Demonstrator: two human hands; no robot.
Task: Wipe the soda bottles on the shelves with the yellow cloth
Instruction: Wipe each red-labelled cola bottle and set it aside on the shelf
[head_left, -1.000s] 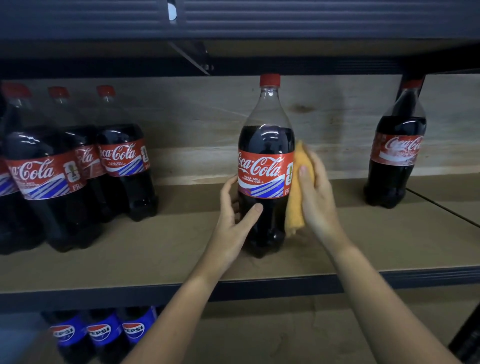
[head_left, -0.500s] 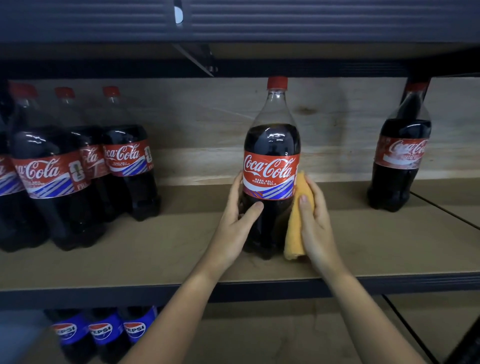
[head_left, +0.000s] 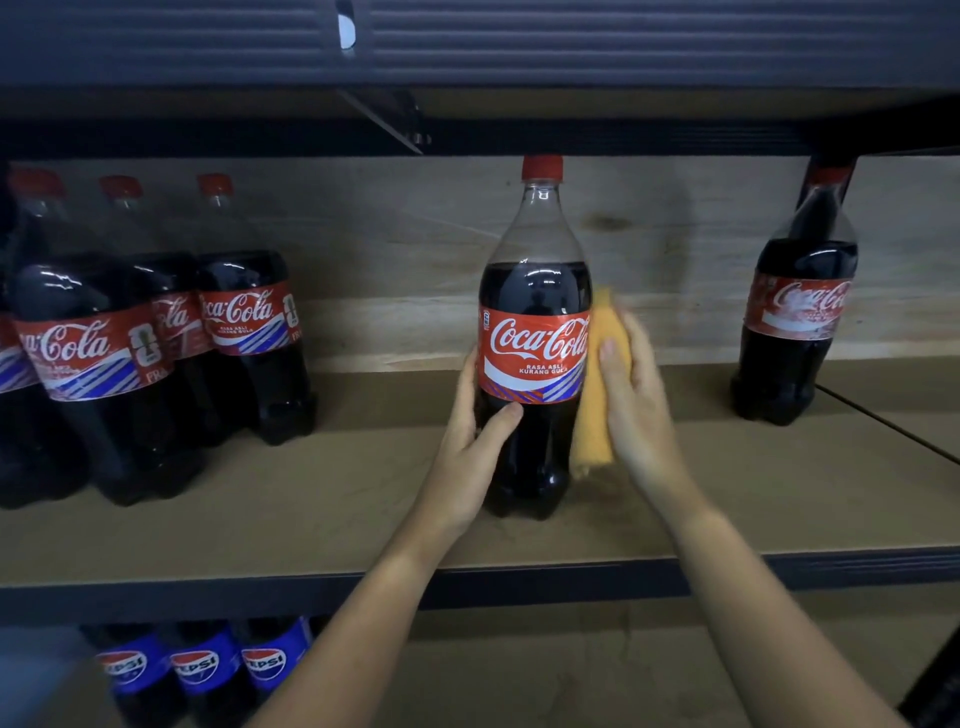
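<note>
A large Coca-Cola bottle (head_left: 536, 291) with a red cap stands upright in the middle of the wooden shelf (head_left: 311, 509). My left hand (head_left: 475, 447) grips its lower left side, thumb across the dark front below the label. My right hand (head_left: 636, 410) holds the folded yellow cloth (head_left: 595, 405) and presses it against the bottle's right side, at label height and below. The cloth's lower end hangs beside the bottle's base.
Several Coca-Cola bottles (head_left: 244, 332) are grouped at the left of the same shelf. One more Coca-Cola bottle (head_left: 797, 312) stands at the right, beside a dark upright post. Pepsi bottles (head_left: 202, 670) sit on the shelf below. A dark metal shelf runs overhead.
The bottle has turned so its label faces front. My right hand with the cloth slid down the bottle's side and has come back up to label height.
</note>
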